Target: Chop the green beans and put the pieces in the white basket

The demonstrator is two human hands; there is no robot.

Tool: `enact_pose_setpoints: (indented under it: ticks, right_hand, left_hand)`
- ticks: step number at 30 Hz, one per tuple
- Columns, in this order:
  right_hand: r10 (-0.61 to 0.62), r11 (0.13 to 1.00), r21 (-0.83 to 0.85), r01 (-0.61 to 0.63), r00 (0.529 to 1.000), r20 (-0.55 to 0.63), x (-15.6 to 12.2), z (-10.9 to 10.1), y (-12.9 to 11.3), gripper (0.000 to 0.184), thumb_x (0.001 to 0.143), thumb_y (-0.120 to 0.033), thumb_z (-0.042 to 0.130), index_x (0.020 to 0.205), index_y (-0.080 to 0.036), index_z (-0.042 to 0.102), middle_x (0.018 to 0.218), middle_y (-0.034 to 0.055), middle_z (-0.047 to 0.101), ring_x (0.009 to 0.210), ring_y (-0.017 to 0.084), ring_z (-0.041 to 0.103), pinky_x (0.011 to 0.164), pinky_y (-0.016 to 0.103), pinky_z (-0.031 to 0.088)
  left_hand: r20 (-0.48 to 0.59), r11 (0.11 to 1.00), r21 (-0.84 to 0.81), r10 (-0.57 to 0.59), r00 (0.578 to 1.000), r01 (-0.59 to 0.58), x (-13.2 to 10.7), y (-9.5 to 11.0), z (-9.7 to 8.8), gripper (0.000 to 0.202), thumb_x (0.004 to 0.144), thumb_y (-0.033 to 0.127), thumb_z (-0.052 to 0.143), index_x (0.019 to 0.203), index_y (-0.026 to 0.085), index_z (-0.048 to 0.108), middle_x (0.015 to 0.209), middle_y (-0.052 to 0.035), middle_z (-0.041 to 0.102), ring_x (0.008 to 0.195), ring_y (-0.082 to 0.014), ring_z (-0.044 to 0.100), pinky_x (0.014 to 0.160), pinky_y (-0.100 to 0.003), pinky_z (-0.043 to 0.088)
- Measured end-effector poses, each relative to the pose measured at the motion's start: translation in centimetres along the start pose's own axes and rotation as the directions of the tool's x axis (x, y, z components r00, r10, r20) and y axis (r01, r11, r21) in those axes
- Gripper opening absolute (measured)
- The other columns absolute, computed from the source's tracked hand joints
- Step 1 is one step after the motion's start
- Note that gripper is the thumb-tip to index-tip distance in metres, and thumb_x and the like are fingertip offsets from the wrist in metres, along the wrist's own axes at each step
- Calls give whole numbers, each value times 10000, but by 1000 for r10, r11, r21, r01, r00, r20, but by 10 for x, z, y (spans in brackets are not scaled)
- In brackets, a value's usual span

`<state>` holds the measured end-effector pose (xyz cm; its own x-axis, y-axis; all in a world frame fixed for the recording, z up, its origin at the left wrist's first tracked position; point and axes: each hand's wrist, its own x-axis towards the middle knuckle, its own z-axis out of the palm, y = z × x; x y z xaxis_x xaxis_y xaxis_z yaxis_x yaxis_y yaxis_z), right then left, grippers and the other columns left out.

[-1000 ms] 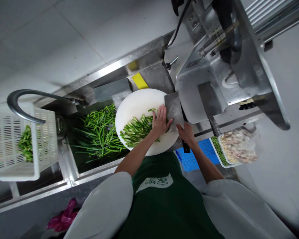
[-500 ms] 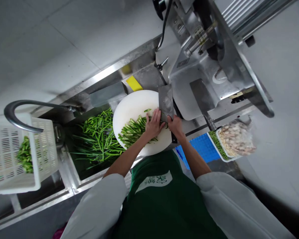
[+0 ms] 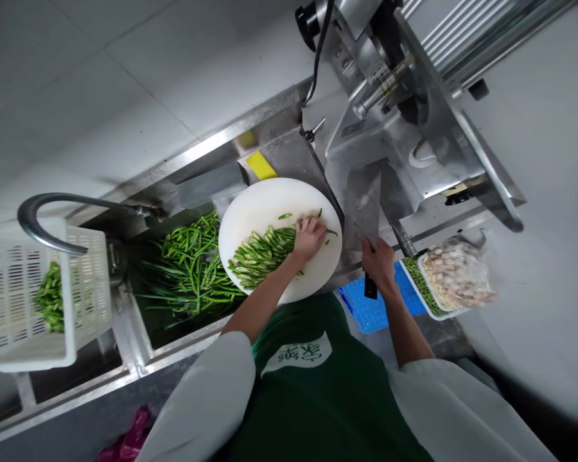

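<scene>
On the round white cutting board lies a slanted row of cut green chili peppers. My left hand is at the right end of that row, its fingers curled down over green chili bits that poke out beside them. What lies under the palm is hidden. Off the board's right edge, my right hand grips a cleaver, its broad blade pointing away from me and its black handle end showing below the fist. Whole long green chilies fill the sink left of the board.
A metal slicing machine stands at the right, with a second dark blade lying by it. A white basket and curved faucet are at left. A blue tray and bagged food sit at lower right.
The cleaver has moved right, off the board, in my right hand. My left hand has shifted slightly right, and its flat fingers have curled over chili bits.
</scene>
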<state>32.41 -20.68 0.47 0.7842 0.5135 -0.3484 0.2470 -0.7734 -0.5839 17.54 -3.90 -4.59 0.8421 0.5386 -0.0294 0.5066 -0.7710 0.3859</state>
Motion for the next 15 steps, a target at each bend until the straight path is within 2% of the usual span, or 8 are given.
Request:
enact_pose_setpoints:
  ticks: [4, 8, 9, 11, 13, 15]
  right_hand:
    - [54, 996, 74, -57, 998, 37, -10, -6, 12, 443, 914, -584, 512, 908, -173, 678, 619, 92, 635, 669, 271, 631, 593, 331, 423]
    - [45, 991, 116, -62, 989, 144, -1, -5, 14, 395, 896, -574, 545, 816, -197, 631, 519, 41, 582, 573, 237, 593, 553, 318, 409]
    - [25, 992, 114, -47, 983, 184, 5, -2, 13, 380, 894, -567, 549, 791, -207, 613, 498, 29, 565, 558, 229, 585, 550, 314, 405]
    - [-36, 996, 88, 15, 970, 240, 17, 4, 8, 356, 892, -547, 555, 733, -229, 568, 478, 17, 543, 554, 221, 578, 560, 310, 401]
    - [-105, 994, 46, 97, 963, 247, 31, 11, 2, 341, 892, -520, 564, 695, -244, 531, 506, 23, 560, 588, 222, 590, 589, 312, 404]
    - [-140, 989, -7, 146, 960, 242, 41, 17, -3, 324, 889, -492, 580, 685, -249, 516, 547, 38, 587, 636, 231, 609, 626, 317, 413]
  left_hand:
    - [-141, 991, -68, -121, 983, 112, 0, -10, -4, 281, 1012, 408, 541, 1097, 220, 731, 1310, -133, 632, 1265, -299, 537, 1129, -526, 363]
    - [-301, 967, -147, -244, 922, 208, -22, -18, -15, 423, 1077, 397, 343, 1190, 190, 695, 1272, -147, 660, 1293, -262, 549, 1137, -477, 395]
    - [-299, 966, -146, -250, 921, 215, -27, -17, -15, 455, 1083, 380, 297, 1244, 184, 675, 1313, -152, 652, 1334, -260, 531, 1153, -476, 386]
    - [-224, 975, -106, -216, 950, 197, -33, -10, -13, 509, 1086, 370, 241, 1415, 172, 574, 1473, -154, 571, 1459, -258, 430, 1200, -482, 343]
    - [-112, 988, -32, -155, 982, 152, -35, 1, -8, 578, 1084, 408, 229, 1568, 141, 396, 1626, -151, 405, 1561, -259, 272, 1250, -495, 268]
    - [-25, 994, 37, -105, 994, 106, -32, 12, -2, 674, 1074, 479, 257, 1636, 107, 239, 1696, -156, 250, 1596, -268, 166, 1282, -520, 184]
